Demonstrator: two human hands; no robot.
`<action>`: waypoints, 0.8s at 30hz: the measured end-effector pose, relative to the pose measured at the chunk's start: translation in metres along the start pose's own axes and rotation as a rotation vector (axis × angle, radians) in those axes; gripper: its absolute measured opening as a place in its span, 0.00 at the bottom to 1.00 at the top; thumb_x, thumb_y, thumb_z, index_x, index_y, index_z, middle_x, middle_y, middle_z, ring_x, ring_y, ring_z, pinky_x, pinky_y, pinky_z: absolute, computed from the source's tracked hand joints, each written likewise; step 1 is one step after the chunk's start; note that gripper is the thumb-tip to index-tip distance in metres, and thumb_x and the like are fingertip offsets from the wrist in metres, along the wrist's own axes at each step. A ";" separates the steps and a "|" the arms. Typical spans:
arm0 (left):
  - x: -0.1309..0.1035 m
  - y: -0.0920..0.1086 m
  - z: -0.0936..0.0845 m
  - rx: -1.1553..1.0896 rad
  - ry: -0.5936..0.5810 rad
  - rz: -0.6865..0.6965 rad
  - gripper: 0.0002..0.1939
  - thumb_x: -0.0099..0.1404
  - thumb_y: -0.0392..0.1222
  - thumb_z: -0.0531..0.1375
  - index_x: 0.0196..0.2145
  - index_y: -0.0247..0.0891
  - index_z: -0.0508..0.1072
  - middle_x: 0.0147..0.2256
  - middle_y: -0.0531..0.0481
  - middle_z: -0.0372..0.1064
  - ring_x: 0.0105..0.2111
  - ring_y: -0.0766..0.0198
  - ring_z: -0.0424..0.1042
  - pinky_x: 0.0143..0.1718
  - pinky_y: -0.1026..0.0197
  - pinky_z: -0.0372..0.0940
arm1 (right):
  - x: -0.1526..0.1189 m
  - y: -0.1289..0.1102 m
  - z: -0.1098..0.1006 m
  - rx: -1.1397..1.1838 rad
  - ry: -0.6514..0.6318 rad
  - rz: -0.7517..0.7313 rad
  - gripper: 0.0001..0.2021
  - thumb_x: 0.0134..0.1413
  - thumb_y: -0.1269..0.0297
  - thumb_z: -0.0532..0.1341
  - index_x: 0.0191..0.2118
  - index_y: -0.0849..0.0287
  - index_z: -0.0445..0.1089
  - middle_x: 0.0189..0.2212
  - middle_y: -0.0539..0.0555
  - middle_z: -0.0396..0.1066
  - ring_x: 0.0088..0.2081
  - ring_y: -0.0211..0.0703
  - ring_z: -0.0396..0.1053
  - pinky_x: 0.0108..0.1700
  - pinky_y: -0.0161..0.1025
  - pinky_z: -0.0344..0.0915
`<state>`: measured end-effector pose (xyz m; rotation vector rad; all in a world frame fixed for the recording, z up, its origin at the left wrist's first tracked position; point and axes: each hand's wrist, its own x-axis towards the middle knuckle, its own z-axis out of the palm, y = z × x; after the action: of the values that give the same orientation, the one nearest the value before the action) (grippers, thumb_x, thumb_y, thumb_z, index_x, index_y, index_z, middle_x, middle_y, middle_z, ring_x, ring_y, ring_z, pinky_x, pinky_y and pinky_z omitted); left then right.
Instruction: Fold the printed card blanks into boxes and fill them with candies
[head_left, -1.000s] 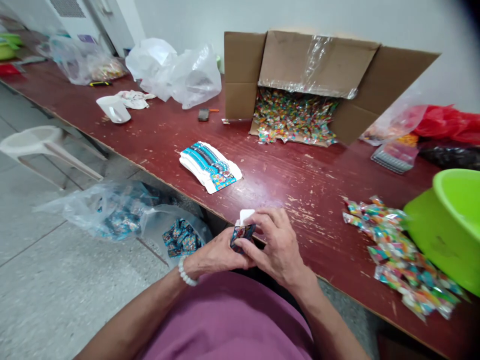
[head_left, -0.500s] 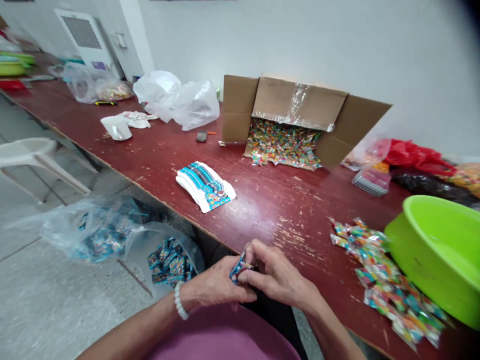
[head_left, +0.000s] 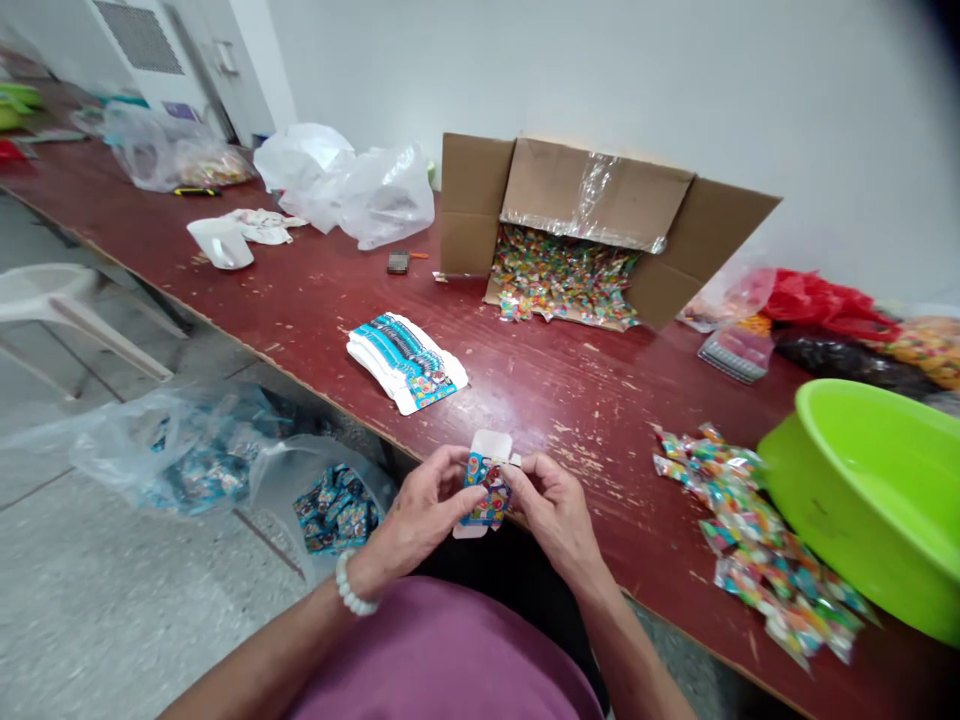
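As L hand (head_left: pixel 421 512) & R hand (head_left: pixel 556 512) pinch small box (head_left: pixel 486 509), step's prob. shaping it, tho blurry; open flaps (head_left: pixel 493 443) need folding.

- left hand (head_left: pixel 424 510): bare, fingers curled, left thumb (head_left: pixel 465 502) stretched inward, set in a pinch
- right hand (head_left: pixel 559 512): bare, fingers bent, right thumb (head_left: pixel 519 486) angled up and inward, likewise pinching
- left forearm (head_left: pixel 262 640): bare, rising from lower left
- right forearm (head_left: pixel 637 645): bare, rising from lower right
- both hands: close together
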<state>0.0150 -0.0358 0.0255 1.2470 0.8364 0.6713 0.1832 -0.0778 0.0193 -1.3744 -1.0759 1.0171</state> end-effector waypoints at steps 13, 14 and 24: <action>-0.005 -0.005 -0.003 0.067 0.079 0.050 0.15 0.66 0.48 0.61 0.47 0.39 0.70 0.38 0.51 0.74 0.37 0.63 0.73 0.39 0.63 0.69 | -0.001 0.010 0.011 0.291 0.007 0.085 0.14 0.54 0.52 0.68 0.31 0.59 0.73 0.28 0.49 0.72 0.29 0.37 0.69 0.33 0.33 0.67; -0.004 -0.004 -0.004 0.081 0.064 0.053 0.13 0.67 0.48 0.60 0.45 0.38 0.71 0.37 0.51 0.73 0.37 0.63 0.72 0.39 0.63 0.68 | 0.001 0.010 0.008 0.317 -0.040 0.127 0.15 0.52 0.51 0.69 0.29 0.59 0.72 0.27 0.48 0.71 0.28 0.36 0.68 0.32 0.33 0.67; -0.002 0.011 -0.006 -0.131 0.016 0.011 0.32 0.61 0.45 0.67 0.58 0.45 0.57 0.35 0.55 0.73 0.35 0.65 0.74 0.39 0.64 0.67 | 0.004 -0.003 -0.004 0.069 -0.105 -0.112 0.07 0.55 0.60 0.67 0.32 0.58 0.76 0.29 0.51 0.72 0.31 0.40 0.69 0.35 0.36 0.66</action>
<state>0.0089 -0.0316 0.0357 1.1301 0.7870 0.7340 0.1883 -0.0747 0.0220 -1.2029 -1.1715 1.0436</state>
